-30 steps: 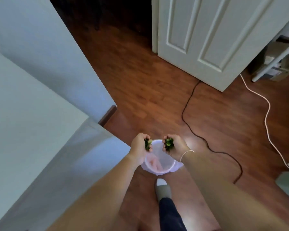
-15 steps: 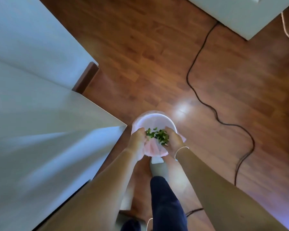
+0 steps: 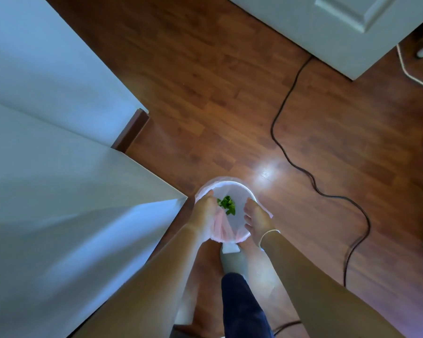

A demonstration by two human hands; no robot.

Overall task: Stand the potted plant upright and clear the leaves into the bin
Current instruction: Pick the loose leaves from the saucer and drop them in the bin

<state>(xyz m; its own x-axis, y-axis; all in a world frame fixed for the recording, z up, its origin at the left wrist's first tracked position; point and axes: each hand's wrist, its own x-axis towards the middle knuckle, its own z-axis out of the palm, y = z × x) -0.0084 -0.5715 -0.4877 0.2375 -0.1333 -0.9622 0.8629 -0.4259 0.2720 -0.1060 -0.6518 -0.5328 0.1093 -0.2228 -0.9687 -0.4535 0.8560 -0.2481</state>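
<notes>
The bin point(image 3: 232, 189) is a small round container standing upright on the wooden floor, beside the corner of a white cabinet. A thin plastic liner, whitish with a pink tint, is folded over its rim and gathers into creases on the near side. The opening faces up and is uncovered. The leaves point(image 3: 227, 204) form a small clump of dark green pieces inside the bin, left of centre, resting against the liner. The potted plant is out of view.
</notes>
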